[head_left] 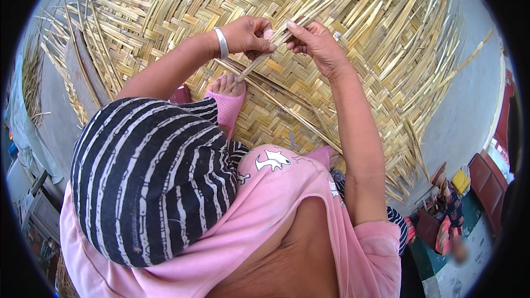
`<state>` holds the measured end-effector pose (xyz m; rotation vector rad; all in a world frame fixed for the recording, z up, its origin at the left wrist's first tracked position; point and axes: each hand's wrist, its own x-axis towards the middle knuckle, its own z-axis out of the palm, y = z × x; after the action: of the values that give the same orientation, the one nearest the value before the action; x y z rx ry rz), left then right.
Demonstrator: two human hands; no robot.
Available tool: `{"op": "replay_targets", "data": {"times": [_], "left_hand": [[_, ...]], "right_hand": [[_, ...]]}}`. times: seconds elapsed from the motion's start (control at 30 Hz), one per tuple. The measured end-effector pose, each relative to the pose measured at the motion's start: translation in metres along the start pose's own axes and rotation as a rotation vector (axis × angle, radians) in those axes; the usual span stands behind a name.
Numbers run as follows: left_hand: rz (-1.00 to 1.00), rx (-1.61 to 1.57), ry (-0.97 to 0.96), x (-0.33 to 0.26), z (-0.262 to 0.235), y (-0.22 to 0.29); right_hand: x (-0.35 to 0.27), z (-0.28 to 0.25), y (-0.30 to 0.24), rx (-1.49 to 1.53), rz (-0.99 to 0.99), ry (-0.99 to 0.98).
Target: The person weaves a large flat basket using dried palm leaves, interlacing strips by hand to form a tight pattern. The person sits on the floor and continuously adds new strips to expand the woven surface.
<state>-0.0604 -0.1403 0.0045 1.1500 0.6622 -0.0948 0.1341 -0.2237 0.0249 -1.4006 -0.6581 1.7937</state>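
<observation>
A wide mat (309,96) of flat straw-coloured strips, woven in a diagonal pattern, spreads under and beyond my hands. Long split strips (281,37) run from its upper right toward my foot. My left hand (249,36), with a silver bangle on the wrist, is closed on these strips between thumb and curled fingers. Just to its right, my right hand (316,45) pinches the same strips between thumb and fingers. How many strips each hand grips is hard to make out.
My foot in a pink slipper (227,105) rests on the mat. My raised knee in striped cloth (152,182) fills the lower left. Unwoven strip ends (400,8) fan out around the mat. Another person (447,209) is at the far lower right, near a dark red chair (487,187).
</observation>
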Motion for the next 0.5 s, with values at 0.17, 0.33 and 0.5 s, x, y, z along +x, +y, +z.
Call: {"op": "replay_targets", "data": {"times": [0.17,0.33,0.5], "left_hand": [[-0.008,0.052,0.023,-0.006,0.008,0.007],[-0.074,0.079,-0.024,-0.013,0.007,-0.002],[-0.085,0.141,0.014,-0.013,0.008,-0.017]], "right_hand": [[-0.002,0.005,0.000,-0.033,0.024,0.104],[-0.003,0.007,0.004,0.002,0.067,0.231],[-0.001,0.010,0.012,-0.077,0.058,0.264]]}}
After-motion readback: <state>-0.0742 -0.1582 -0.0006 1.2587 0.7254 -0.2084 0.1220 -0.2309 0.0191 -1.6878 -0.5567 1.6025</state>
